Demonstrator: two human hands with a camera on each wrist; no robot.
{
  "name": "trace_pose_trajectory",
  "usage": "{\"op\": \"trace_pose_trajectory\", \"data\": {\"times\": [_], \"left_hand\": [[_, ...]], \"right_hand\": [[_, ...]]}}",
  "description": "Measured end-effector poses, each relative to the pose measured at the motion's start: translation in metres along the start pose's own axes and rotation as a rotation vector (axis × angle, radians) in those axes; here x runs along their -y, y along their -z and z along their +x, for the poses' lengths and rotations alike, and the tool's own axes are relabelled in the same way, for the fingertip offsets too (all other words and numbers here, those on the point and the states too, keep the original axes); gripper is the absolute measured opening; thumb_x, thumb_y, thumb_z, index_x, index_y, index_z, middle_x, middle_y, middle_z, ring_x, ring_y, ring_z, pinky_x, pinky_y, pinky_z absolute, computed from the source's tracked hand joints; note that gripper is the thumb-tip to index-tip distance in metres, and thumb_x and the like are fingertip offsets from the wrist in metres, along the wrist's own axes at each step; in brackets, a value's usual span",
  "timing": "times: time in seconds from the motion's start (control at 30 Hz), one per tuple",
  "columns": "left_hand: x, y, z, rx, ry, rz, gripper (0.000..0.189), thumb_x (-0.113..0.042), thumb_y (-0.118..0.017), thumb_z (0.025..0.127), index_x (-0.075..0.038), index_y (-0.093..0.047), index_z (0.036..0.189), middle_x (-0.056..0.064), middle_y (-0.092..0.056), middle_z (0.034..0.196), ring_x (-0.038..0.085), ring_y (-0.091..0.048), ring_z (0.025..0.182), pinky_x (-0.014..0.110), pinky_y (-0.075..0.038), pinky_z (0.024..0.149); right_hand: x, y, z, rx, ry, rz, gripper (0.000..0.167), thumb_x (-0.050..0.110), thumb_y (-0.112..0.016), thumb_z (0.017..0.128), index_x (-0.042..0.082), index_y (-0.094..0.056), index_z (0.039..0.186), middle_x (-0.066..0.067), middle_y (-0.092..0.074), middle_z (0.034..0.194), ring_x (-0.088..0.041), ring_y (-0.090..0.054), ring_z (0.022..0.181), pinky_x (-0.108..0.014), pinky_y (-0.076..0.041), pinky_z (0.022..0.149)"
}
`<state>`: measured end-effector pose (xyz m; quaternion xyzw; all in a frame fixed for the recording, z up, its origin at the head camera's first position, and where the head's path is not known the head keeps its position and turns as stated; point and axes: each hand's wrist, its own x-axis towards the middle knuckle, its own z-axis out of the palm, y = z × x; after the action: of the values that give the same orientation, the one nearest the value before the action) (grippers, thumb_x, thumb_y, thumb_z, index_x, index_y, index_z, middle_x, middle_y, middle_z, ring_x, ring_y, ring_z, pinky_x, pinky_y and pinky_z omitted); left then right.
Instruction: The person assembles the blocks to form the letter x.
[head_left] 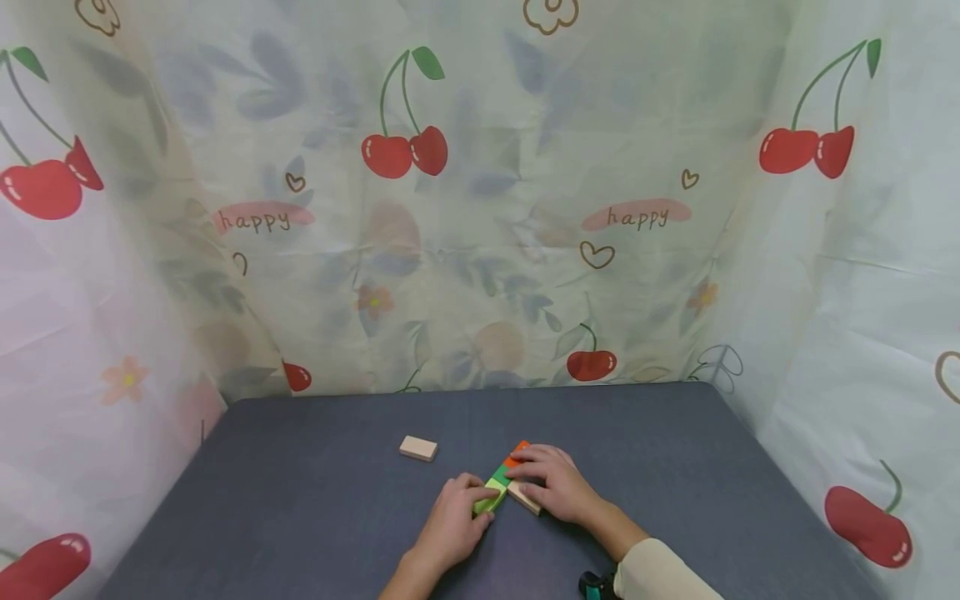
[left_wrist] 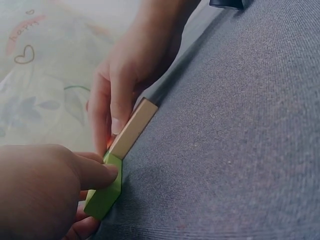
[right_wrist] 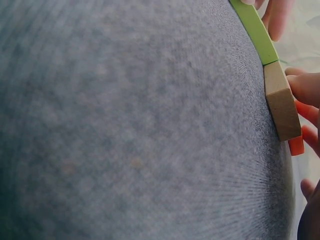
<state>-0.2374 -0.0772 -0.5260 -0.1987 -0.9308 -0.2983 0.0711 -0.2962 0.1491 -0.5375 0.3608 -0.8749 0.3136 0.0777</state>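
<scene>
My left hand [head_left: 452, 517] holds a light green block [head_left: 491, 497] at the near end of a diagonal row, a finger on top and the thumb at its near side. Beyond it in the row come a dark green block [head_left: 501, 476] and an orange block [head_left: 516, 457]. A plain wooden block [head_left: 524, 498] branches off toward the right, one end against the row. My right hand [head_left: 557, 482] reaches over from the right, its fingers extended onto the orange and dark green blocks, its thumb at the wooden block. In the right wrist view, fingertips show behind the wooden block [right_wrist: 281, 102].
Another plain wooden block [head_left: 417, 448] lies apart, farther back to the left on the dark grey tabletop [head_left: 315, 500]. A patterned curtain [head_left: 480, 208] surrounds the back and sides. Near the right sleeve [head_left: 660, 571] is a dark device [head_left: 596, 585] at the front.
</scene>
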Motion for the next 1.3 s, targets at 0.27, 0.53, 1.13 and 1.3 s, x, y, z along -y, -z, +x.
{"op": "trace_pose_trajectory", "data": {"times": [0.27,0.53,1.13,1.3], "left_hand": [[0.0015,-0.001,-0.0016,-0.013,0.0,0.002,0.025,-0.016,-0.078,0.082,-0.016,-0.077,0.107,-0.002,-0.058,0.102,0.016,-0.051,0.089,0.035,-0.044,0.074],[0.0004,0.0001,-0.0017,-0.01,0.001,-0.001,0.024,-0.016,-0.078,0.083,-0.017,-0.077,0.107,-0.002,-0.059,0.102,0.016,-0.052,0.089,0.036,-0.044,0.074],[0.002,0.0004,-0.0022,-0.025,-0.007,0.002,0.023,-0.017,-0.079,0.082,-0.017,-0.077,0.105,-0.004,-0.058,0.103,0.015,-0.051,0.089,0.035,-0.045,0.074],[0.0034,0.0021,-0.0034,-0.028,-0.025,-0.016,0.023,-0.019,-0.08,0.081,-0.017,-0.077,0.105,-0.004,-0.058,0.102,0.014,-0.051,0.088,0.034,-0.045,0.073]], "right_hand": [[0.0003,-0.0006,0.0002,-0.01,0.016,0.011,0.026,0.02,-0.068,0.091,0.021,-0.073,0.116,-0.008,-0.059,0.131,-0.035,-0.045,0.126,-0.066,-0.026,0.098],[0.0007,0.0008,0.0006,0.006,-0.006,0.009,0.026,0.02,-0.067,0.092,0.022,-0.073,0.116,-0.006,-0.058,0.133,-0.033,-0.044,0.128,-0.065,-0.026,0.099],[0.0033,0.0017,0.0017,0.003,0.01,-0.018,0.026,0.019,-0.069,0.09,0.02,-0.073,0.116,-0.007,-0.059,0.132,-0.032,-0.045,0.127,-0.066,-0.023,0.101],[0.0052,0.001,0.0029,0.002,0.012,-0.036,0.026,0.018,-0.069,0.09,0.02,-0.073,0.115,-0.006,-0.059,0.132,-0.031,-0.045,0.128,-0.065,-0.02,0.104]]}}
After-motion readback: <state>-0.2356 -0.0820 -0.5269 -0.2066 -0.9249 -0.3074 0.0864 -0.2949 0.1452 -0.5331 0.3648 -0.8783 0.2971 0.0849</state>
